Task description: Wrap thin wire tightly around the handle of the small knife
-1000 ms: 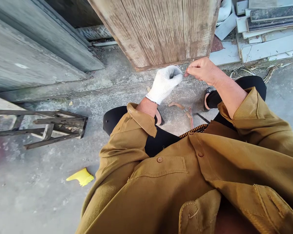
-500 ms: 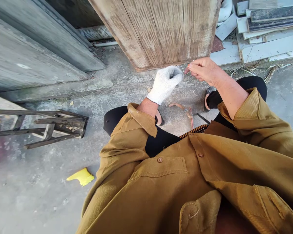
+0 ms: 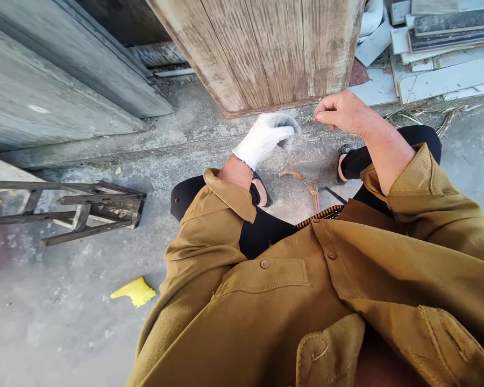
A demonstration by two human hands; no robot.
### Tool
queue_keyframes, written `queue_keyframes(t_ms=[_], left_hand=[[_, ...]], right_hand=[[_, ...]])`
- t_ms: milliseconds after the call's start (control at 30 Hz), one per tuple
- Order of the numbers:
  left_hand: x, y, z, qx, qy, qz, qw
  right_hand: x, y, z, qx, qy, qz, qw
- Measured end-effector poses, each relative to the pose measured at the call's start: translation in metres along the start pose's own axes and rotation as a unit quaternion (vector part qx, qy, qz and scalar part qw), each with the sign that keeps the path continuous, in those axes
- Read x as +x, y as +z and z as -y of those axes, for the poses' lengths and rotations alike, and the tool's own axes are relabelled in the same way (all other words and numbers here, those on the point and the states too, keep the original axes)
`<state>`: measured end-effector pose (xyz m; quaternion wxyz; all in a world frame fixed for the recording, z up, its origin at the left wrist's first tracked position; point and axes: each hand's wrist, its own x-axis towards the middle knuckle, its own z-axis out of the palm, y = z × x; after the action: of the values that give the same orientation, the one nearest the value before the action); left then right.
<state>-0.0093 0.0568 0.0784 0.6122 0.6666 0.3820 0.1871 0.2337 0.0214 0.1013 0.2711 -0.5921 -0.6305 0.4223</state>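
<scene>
My left hand (image 3: 268, 138), in a white knitted glove, is held above the concrete floor by the lower edge of a wooden panel (image 3: 266, 59). Its fingers curl inward, and the fingertips are smeared by motion. To its right my bare right hand (image 3: 342, 114) has thumb and forefinger pressed together; whatever lies in the pinch is too small to make out. A gap separates the two hands. Below them, between my feet, lies a reddish-brown two-armed tool (image 3: 308, 184), one arm curved, its kind unclear. A thin dark rod (image 3: 334, 194) is beside it.
A small wooden stool (image 3: 80, 209) lies on its side at the left. Near it is a yellow scrap (image 3: 135, 293) on the floor. Stacked tiles and boards (image 3: 447, 59) stand at the upper right. Grey wooden boards (image 3: 56, 86) fill the upper left.
My hands have drawn apart. The gloved left hand moved left and slightly down, its fingers loosening. My right hand shifted a little to the right.
</scene>
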Motion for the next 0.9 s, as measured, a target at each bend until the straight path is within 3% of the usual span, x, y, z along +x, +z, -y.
queue_keyframes(t_ms=[133, 300, 633, 900], left_hand=[[0.001, -0.003, 0.0, 0.003, -0.01, 0.02, 1.0], [0.003, -0.009, 0.002, 0.045, 0.014, -0.005, 0.999], [0.005, -0.007, 0.007, 0.021, 0.015, -0.063, 0.998], [-0.004, -0.011, 0.008, -0.109, -0.059, 0.031, 0.992]], right_hand=[[0.003, 0.0, 0.001, -0.031, -0.007, -0.017, 0.999], [0.007, 0.001, -0.003, -0.049, -0.008, -0.065, 0.997], [0.008, 0.003, -0.007, -0.027, 0.001, -0.071, 0.997], [0.013, 0.018, -0.013, -0.016, 0.0, -0.022, 1.0]])
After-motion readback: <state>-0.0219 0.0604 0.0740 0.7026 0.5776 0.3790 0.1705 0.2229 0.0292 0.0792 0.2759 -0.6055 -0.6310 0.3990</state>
